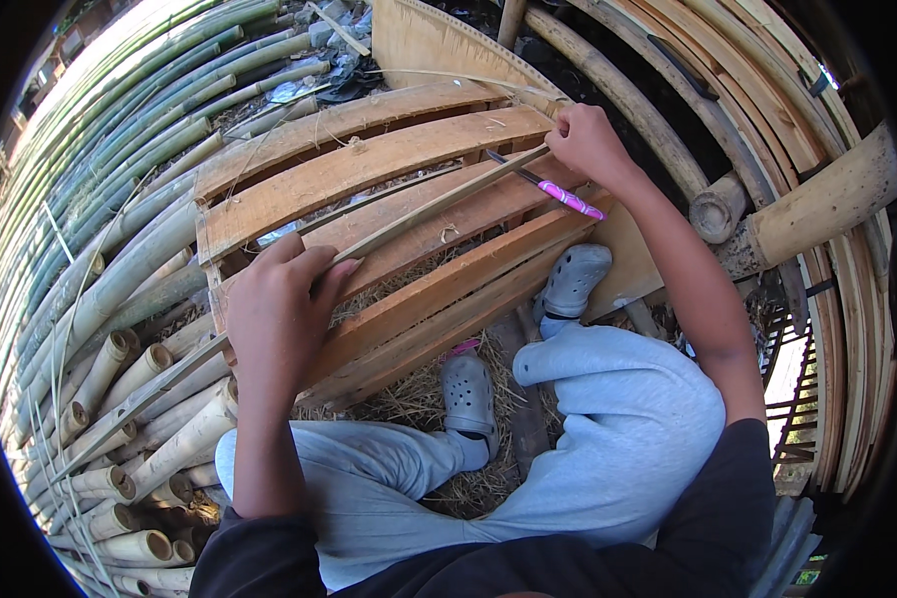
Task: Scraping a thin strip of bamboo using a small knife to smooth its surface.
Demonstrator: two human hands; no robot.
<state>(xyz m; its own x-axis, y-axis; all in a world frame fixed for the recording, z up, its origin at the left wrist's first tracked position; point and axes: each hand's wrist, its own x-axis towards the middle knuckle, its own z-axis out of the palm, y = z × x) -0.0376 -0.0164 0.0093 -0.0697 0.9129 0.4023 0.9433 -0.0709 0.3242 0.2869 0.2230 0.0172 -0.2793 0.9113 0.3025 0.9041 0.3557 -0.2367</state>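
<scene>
A long, thin bamboo strip (439,207) runs slantwise over a slatted wooden crate (369,145). My left hand (281,304) is closed around the strip at the crate's near left side, the thumb lying along it. Over the crate's right end, my right hand (586,148) pinches the strip near its far end, fingertips pressed together. Just below that hand, a knife with a pink patterned handle (570,199) rests on the slats, its dark blade reaching under or beside the strip; neither hand touches it.
Stacked bamboo poles (120,344) fill the left side. A thin wooden board (448,45) stands behind the crate. Thick bamboo poles (817,204) and long planks (767,70) line the right. My feet, in grey clogs (468,394), rest on straw in front of the crate.
</scene>
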